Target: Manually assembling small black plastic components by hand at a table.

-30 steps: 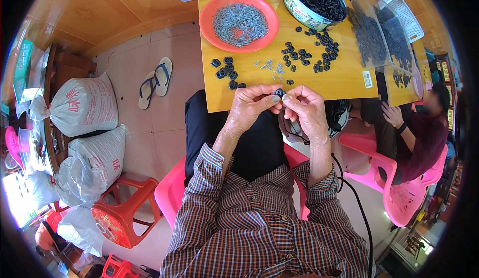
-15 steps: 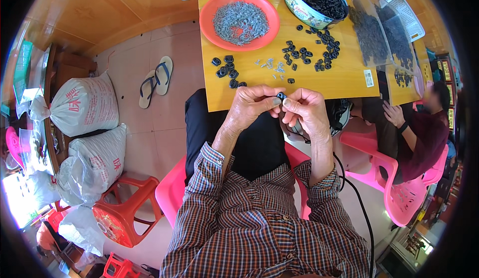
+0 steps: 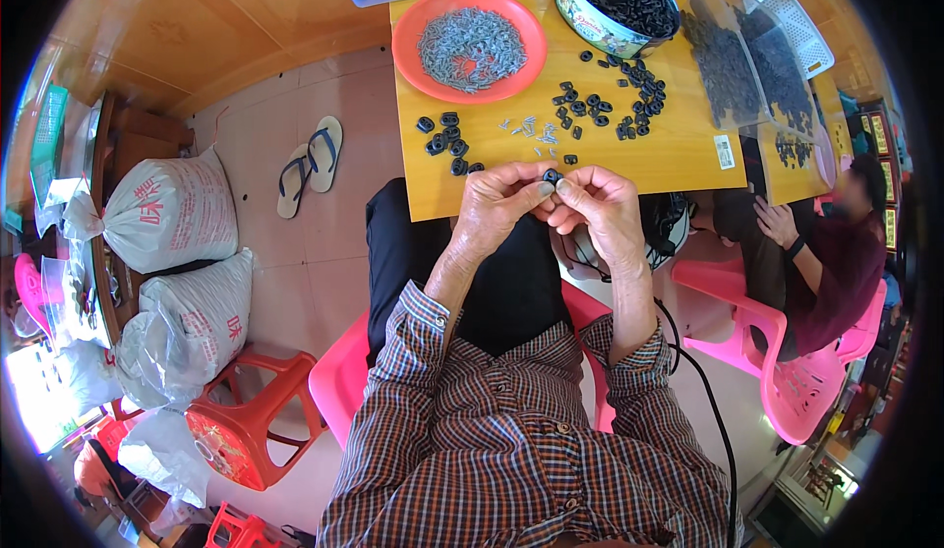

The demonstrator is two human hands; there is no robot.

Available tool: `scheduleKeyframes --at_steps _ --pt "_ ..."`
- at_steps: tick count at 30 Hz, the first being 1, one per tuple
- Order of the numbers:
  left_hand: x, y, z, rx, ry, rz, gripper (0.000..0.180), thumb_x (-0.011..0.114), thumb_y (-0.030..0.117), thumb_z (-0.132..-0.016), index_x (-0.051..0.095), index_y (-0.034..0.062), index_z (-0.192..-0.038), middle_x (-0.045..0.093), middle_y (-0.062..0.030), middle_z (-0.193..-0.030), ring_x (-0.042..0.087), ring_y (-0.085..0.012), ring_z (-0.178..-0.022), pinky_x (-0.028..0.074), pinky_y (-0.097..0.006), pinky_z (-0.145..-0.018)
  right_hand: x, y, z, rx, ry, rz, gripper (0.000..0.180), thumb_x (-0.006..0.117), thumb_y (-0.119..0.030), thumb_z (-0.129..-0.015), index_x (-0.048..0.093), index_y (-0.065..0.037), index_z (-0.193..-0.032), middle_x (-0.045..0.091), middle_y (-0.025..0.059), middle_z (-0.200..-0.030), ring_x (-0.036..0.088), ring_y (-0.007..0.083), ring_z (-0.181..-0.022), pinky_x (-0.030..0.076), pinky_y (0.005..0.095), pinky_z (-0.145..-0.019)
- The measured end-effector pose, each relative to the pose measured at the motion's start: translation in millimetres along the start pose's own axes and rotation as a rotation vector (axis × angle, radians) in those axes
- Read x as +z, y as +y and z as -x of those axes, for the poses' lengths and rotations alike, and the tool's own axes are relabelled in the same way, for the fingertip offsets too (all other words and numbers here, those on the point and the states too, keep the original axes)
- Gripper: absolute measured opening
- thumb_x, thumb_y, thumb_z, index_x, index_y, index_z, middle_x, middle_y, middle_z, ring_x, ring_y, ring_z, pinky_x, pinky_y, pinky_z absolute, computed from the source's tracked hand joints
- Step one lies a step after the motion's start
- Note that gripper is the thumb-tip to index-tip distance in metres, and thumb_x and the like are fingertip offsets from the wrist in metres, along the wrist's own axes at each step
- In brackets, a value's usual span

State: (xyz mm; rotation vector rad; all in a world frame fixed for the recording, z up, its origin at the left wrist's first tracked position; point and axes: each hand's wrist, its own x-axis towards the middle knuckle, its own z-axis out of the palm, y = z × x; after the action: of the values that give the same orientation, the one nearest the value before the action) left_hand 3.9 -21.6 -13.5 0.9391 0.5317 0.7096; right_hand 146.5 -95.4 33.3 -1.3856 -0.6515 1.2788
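Note:
Between the fingertips of my left hand [image 3: 500,206] and my right hand [image 3: 600,212] is a small black plastic piece [image 3: 552,176]. Both hands pinch it just off the table's near edge. Loose screws [image 3: 536,129] lie on the yellow table [image 3: 688,167] beyond my fingers. A group of black pieces [image 3: 449,139] sits to the left of them, and more black pieces [image 3: 639,106] are scattered to the right. Farther back, an orange-red plate [image 3: 408,64] holds a heap of grey screws [image 3: 472,47].
A round tin [image 3: 602,32] full of black parts stands at the back, with clear plastic bins [image 3: 723,66] right of it. Another person [image 3: 836,243] sits at the right on a pink chair [image 3: 801,391]. White sacks [image 3: 172,209], a red stool [image 3: 251,415] and flip-flops [image 3: 323,155] are at the left.
My hands remain pinched together at almost the same spot, with the black piece tilted a little differently between the fingertips. The whole view has shifted slightly.

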Motion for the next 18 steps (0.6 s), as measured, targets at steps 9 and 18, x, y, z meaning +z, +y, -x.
scheduleKeyframes --at_steps 9,18 --pt "0.0 -4.0 0.4 0.053 0.013 -0.016 0.027 0.059 -0.004 -0.087 0.061 -0.0029 -0.114 0.067 -0.0087 -0.092 0.064 -0.0128 -0.074 0.056 -0.026 -0.068 0.8 7.1 -0.3 -0.100 0.013 0.121 0.015 0.059 -0.014 -0.091 0.059 0.002 -0.094 0.065 0.0088 -0.076 0.060 0.0100 -0.059 0.050 0.0206 -0.053" --pt "-0.4 -2.4 1.6 0.043 0.024 -0.047 0.026 0.058 -0.003 -0.088 0.062 -0.0030 -0.113 0.067 -0.0079 -0.087 0.063 -0.0119 -0.073 0.055 -0.027 -0.067 3.6 4.6 1.5 -0.083 0.006 0.125 0.019 0.056 -0.017 -0.093 0.056 0.002 -0.093 0.065 0.0110 -0.076 0.061 0.0113 -0.059 0.051 0.0215 -0.053"
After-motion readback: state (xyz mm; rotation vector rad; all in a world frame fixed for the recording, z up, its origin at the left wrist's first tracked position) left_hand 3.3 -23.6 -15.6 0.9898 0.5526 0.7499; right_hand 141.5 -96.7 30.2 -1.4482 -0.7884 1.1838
